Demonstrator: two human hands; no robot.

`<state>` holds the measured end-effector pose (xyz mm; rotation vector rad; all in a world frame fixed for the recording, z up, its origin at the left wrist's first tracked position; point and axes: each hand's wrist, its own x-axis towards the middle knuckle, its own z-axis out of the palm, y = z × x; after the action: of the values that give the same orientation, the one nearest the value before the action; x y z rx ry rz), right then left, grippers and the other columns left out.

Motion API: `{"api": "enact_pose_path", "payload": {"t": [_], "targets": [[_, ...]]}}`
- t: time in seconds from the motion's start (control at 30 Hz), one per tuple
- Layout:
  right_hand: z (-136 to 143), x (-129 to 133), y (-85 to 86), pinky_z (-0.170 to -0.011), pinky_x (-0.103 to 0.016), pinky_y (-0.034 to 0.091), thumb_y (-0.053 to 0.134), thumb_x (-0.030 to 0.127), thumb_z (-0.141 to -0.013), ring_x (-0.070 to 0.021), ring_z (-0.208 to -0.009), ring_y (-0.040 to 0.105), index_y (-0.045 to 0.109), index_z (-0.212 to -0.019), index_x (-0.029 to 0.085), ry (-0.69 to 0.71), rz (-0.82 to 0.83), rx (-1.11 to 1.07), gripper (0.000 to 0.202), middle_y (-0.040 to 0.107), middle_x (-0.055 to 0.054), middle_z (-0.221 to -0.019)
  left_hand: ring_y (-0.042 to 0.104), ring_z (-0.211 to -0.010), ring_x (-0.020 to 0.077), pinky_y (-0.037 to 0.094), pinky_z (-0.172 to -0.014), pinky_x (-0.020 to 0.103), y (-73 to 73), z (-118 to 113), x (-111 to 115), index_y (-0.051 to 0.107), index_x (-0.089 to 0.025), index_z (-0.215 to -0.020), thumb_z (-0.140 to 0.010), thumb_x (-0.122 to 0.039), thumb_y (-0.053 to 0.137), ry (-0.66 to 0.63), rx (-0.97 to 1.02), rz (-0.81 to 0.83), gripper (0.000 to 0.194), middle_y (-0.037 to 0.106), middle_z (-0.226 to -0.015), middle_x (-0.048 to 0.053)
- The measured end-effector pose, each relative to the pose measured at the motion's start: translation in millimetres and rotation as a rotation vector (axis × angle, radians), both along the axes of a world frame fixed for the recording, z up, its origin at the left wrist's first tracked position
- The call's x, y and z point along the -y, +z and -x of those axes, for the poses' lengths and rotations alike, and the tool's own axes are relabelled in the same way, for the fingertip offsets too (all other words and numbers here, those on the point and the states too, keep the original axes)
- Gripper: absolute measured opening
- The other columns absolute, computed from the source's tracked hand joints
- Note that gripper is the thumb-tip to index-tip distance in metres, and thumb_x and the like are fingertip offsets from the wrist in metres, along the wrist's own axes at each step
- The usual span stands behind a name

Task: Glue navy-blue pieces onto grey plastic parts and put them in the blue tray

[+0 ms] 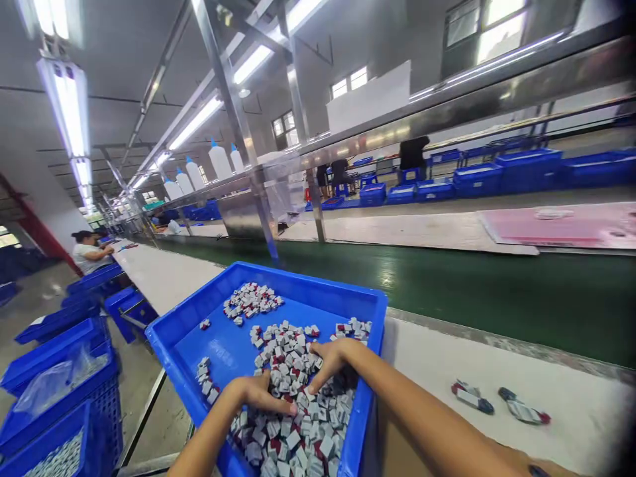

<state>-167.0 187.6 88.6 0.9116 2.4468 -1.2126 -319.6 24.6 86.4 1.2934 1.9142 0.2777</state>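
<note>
A blue plastic tray (308, 289) holds many small blocky pieces (283, 358), light grey with dark red parts. My left hand (256, 392) reaches into the near side of the pile, thumb stretched out and the other fingers partly hidden. Beside it, my right hand (335, 361) comes in over the tray's right wall, its thumb and a finger spread apart on the pieces. Both hands touch the pile, and neither visibly grips a single piece. Smaller clusters of pieces lie at the tray's far side and left wall.
Two small grey and red assembled items (524, 407) lie on the white tabletop (422, 351) at right. Beyond runs a green conveyor belt (447, 291). Blue crates (54, 371) stand low at left. A person (89, 253) sits farther along the bench. White bottles (218, 160) stand on a shelf.
</note>
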Motion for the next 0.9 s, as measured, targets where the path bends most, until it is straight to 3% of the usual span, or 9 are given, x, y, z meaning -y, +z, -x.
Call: {"api": "enact_pose_path", "payload": {"t": [0.07,0.13,0.3,0.37,0.47,0.53,0.67,0.77,0.9], "targets": [[-5,0,2.0,-0.098,-0.05,0.034,0.067,0.027,-0.074,-0.0262,-0.116,0.043,0.041,-0.128,0.017,0.071,0.013,0.057,0.06,0.041,-0.012,-0.13,0.035,-0.124,0.037,0.028,-0.103,0.049,-2.3,-1,-2,0.033,-0.013,-0.131,-0.04,-0.051,0.081,0.006,-0.009,0.092,0.109,0.041,-0.135,0.018],[-12,1,4.1,-0.1,-0.05,0.031,0.077,0.026,-0.061,-0.0291,-0.12,0.039,0.032,-0.135,0.019,0.116,0.023,0.099,0.087,0.036,-0.014,-0.134,0.027,-0.128,0.0397,0.021,-0.107,0.049,-2.9,-6,-7,0.023,-0.008,-0.136,-0.031,-0.054,0.082,-0.016,-0.004,0.142,0.129,0.032,-0.14,0.022],[-11,12,4.6,-0.081,-0.044,0.046,0.085,0.034,-0.026,-0.0333,-0.096,0.057,0.016,-0.141,0.016,0.142,0.098,0.154,0.136,0.043,-0.023,-0.126,0.02,-0.131,0.0364,0.016,-0.109,0.048,-4.0,-16,-8,0.018,-0.016,-0.139,-0.028,-0.047,0.084,-0.053,0.105,0.143,0.132,0.024,-0.144,0.018],[-6,15,4.5,-0.076,-0.041,0.049,0.083,0.038,-0.026,-0.0306,-0.087,0.061,0.019,-0.141,0.015,0.164,0.138,0.127,0.134,0.046,-0.022,-0.123,0.028,-0.128,0.0374,0.024,-0.106,0.051,-6.8,-19,-10,0.01,-0.018,-0.14,-0.035,-0.049,0.082,-0.016,0.186,0.12,0.131,0.02,-0.145,0.019],[-1,15,5.1,-0.095,-0.036,0.039,0.083,0.038,-0.028,-0.0282,-0.111,0.049,0.033,-0.135,0.018,0.224,0.153,0.031,0.119,0.044,-0.013,-0.128,0.054,-0.106,0.0354,0.048,-0.083,0.051,-12.4,-24,-16,0.001,-0.025,-0.139,-0.045,-0.047,0.078,0.035,0.35,0.09,0.123,0.029,-0.14,0.02],[1,13,5.0,-0.104,-0.036,0.029,0.083,0.037,-0.029,-0.0281,-0.123,0.036,0.039,-0.131,0.019,0.249,0.155,-0.007,0.113,0.042,-0.01,-0.129,0.061,-0.093,0.0319,0.054,-0.068,0.045,-14.7,-26,-19,0.009,-0.029,-0.137,-0.044,-0.039,0.081,0.053,0.428,0.074,0.118,0.04,-0.132,0.017],[2,12,2.5,-0.093,-0.04,0.042,0.082,0.031,-0.034,-0.0289,-0.108,0.05,0.04,-0.129,0.017,0.251,0.221,-0.017,0.105,0.048,-0.011,-0.121,0.06,-0.083,0.0239,0.051,-0.054,0.03,-11.4,-25,-22,0.034,-0.029,-0.125,-0.041,-0.031,0.083,0.098,0.466,-0.004,0.098,0.05,-0.119,0.009],[0,16,2.4,-0.07,-0.035,0.052,0.075,0.021,-0.056,-0.0199,-0.083,0.06,0.037,-0.128,0.015,0.236,0.309,-0.03,0.081,0.055,-0.01,-0.106,0.056,-0.07,0.0153,0.044,-0.047,0.021,-4.2,-26,-21,0.043,-0.027,-0.117,-0.046,-0.029,0.079,0.156,0.454,-0.088,0.08,0.054,-0.101,0.004],[-7,21,9.5,-0.061,-0.025,0.052,0.058,0.011,-0.078,-0.0115,-0.073,0.058,0.031,-0.128,0.016,0.205,0.348,-0.096,0.058,0.055,-0.006,-0.098,0.046,-0.055,0.0099,0.038,-0.043,0.018,8.0,-36,-21,0.045,-0.024,-0.112,-0.063,-0.033,0.064,0.245,0.43,-0.175,0.053,0.05,-0.069,-0.003]]}}
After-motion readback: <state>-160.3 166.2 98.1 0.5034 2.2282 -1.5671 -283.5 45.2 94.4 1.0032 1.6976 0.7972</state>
